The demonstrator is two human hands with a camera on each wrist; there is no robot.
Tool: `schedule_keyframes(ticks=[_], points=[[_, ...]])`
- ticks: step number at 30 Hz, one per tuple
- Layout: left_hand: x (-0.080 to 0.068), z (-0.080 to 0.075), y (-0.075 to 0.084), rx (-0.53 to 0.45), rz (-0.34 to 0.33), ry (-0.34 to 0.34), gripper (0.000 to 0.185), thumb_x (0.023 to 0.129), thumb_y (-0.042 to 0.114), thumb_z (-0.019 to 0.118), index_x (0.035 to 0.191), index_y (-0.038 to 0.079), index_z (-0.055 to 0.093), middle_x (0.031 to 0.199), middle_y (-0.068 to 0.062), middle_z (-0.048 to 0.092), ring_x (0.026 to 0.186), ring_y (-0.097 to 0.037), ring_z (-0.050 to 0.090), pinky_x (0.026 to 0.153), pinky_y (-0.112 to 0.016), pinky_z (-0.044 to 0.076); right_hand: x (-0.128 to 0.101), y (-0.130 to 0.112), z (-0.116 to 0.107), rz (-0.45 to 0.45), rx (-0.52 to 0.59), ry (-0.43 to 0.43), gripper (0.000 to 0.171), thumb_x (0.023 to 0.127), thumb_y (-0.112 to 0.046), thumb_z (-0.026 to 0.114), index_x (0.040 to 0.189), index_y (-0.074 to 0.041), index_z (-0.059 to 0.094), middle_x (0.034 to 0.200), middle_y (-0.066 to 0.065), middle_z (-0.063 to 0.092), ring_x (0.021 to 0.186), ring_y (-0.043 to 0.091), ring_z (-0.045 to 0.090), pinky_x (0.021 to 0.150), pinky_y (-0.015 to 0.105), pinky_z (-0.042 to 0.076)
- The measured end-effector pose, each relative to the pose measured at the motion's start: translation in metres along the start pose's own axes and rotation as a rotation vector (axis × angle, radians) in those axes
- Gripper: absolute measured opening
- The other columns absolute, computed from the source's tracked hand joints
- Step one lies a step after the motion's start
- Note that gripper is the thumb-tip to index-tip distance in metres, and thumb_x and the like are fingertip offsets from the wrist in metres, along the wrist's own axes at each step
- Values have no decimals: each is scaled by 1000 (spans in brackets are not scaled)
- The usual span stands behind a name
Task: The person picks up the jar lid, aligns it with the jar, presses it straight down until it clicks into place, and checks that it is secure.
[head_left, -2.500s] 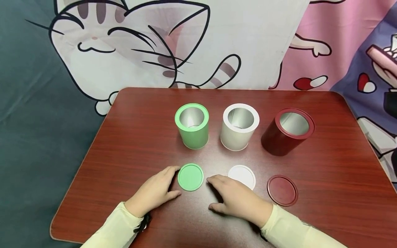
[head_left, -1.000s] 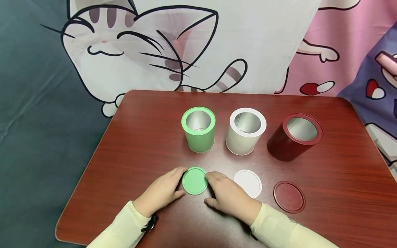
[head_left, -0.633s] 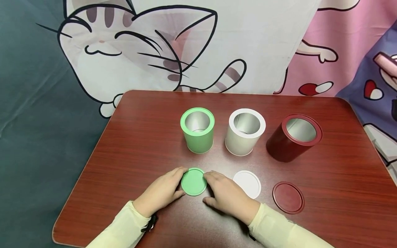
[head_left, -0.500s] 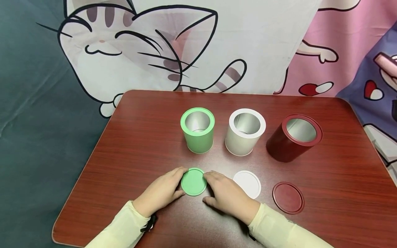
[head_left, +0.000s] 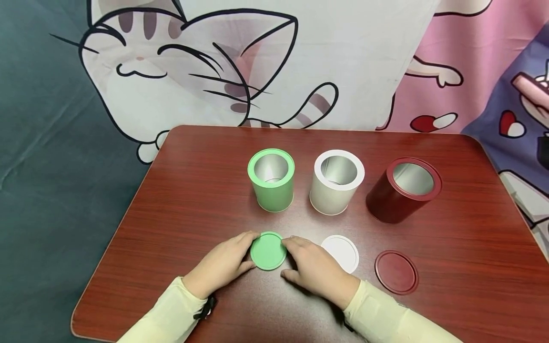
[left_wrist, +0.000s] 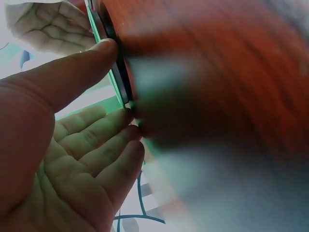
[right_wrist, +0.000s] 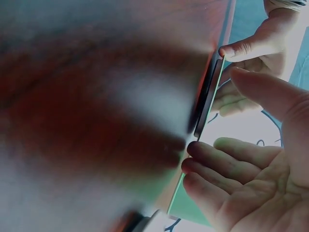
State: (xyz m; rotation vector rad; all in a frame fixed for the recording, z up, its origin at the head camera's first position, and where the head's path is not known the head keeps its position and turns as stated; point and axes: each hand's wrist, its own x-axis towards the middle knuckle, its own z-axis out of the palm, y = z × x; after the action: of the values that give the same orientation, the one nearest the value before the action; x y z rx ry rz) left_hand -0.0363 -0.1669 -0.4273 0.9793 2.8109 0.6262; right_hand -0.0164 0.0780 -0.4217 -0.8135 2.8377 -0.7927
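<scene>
Flat, face-up, green lid [head_left: 268, 250] between both hands' fingertips.

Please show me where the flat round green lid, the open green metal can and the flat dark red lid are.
Flat round green lid [head_left: 268, 251], head view, middle of its top face.
Open green metal can [head_left: 273, 196], head view, front of its side wall.
Flat dark red lid [head_left: 396, 272], head view, centre.
</scene>
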Motion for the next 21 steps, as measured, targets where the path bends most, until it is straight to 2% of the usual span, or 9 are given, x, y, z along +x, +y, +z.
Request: schedule_keyframes(ticks=[8,16,21], points=[[-1,1,2,-36,-39,-2,62,84,24,82,135,3,55,130,-7,63,117,-20,63,97,-39,53,-2,2,-3,-2,12,57,56,77,-23,84,123,1,65,121,10,69,114,24,65,99,40,52],[-4,-2,6,-81,-46,54,62,83,25,83,135,5,56,130,-5,63,118,-19,62,98,-39,52,0,1,-4,2,17,91,56,76,-23,85,123,1,66,121,9,69,115,24,65,100,40,51],[-4,-7,8,-109,-59,83,62,82,26,84,134,6,57,128,-4,64,117,-19,63,97,-40,53,0,0,-6,0,23,143,56,76,-24,87,122,0,67,122,9,69,116,24,65,101,39,50]])
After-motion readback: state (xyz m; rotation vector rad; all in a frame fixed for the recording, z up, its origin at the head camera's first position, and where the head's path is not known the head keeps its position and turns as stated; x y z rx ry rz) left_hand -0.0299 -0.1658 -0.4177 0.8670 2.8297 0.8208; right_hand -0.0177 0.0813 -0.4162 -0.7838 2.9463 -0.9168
